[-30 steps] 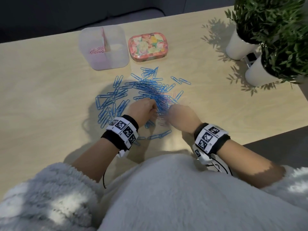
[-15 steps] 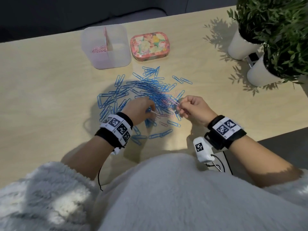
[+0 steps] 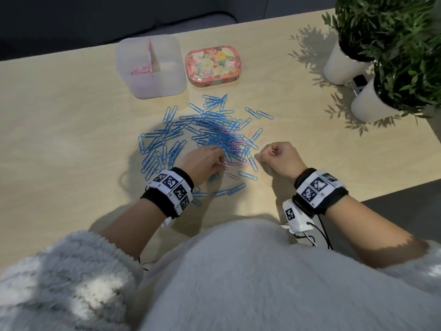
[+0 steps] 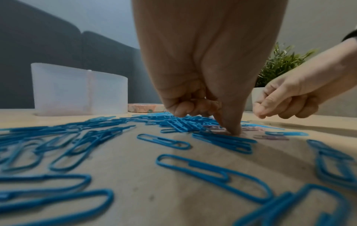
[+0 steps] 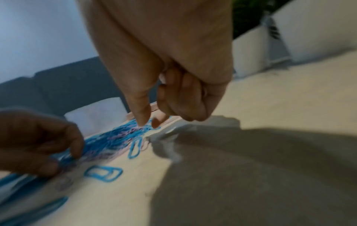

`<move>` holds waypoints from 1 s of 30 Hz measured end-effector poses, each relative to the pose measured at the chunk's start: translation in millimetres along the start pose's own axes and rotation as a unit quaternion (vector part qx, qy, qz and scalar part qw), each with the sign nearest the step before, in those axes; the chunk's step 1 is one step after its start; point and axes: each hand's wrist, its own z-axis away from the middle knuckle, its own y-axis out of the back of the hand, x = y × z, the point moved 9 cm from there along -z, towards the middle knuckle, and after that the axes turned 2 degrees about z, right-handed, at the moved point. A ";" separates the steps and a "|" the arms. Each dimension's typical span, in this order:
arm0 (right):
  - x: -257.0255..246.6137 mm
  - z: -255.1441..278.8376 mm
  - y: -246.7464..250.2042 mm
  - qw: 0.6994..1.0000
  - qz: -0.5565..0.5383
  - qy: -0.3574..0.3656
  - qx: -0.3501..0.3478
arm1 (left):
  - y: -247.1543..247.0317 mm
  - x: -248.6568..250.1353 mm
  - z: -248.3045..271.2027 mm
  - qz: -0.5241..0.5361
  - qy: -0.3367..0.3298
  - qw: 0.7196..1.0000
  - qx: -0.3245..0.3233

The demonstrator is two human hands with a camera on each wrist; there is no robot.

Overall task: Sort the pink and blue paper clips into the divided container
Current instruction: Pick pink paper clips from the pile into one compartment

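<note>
Both hands down at the clip pile

My left hand (image 3: 204,163), thumb pressing a pink clip (image 4: 214,127); right hand (image 3: 279,161) curled, holding pink clips I think. Blue paper clips (image 3: 214,132) centre; divided container (image 3: 150,68) at eleven o'clock.

Fuzzy grey sleeves (image 3: 78,271), marker-printed black wristbands (image 3: 170,192).

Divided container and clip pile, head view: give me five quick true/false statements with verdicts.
1. The divided container holds pink clips in one compartment. True.
2. The other compartment is full of blue clips. False: no blue clips show in it; the blue clips lie on the table.
3. The floral tin stands right of the container. True.
4. The left hand is raised above the container. False: it is down at the pile.
5. Two white plant pots stand at the right. True.
</note>
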 end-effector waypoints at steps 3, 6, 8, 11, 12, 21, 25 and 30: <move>-7.2 1.9 -8.3 0.990 0.138 0.003 0.004 | -2.1 -1.1 0.1 -0.010 0.004 1.000 -0.013; -8.8 0.1 -16.3 0.992 0.127 -0.014 -0.013 | -4.3 -7.8 1.8 -0.024 0.020 0.999 -0.041; -6.6 -0.8 -20.7 0.994 0.096 -0.027 -0.040 | -7.1 -12.8 3.9 -0.028 0.026 0.997 -0.060; -3.7 -3.5 -17.2 0.994 0.095 -0.028 -0.054 | -10.8 -18.4 6.5 -0.015 0.042 0.996 -0.077; -4.0 -3.3 -16.1 0.994 0.098 -0.023 -0.053 | -11.6 -19.5 7.3 -0.002 0.049 0.995 -0.083; -26.7 11.7 -31.1 0.941 -0.318 -0.045 -0.108 | -3.7 -47.6 13.2 0.256 0.134 0.956 -0.039; -45.6 16.8 -49.8 0.983 -0.120 0.039 -0.131 | -5.6 -62.1 16.6 0.382 0.162 0.909 -0.030; -56.1 27.7 -72.9 0.948 0.256 0.145 -0.122 | -8.3 -63.3 21.4 0.525 0.216 0.823 -0.028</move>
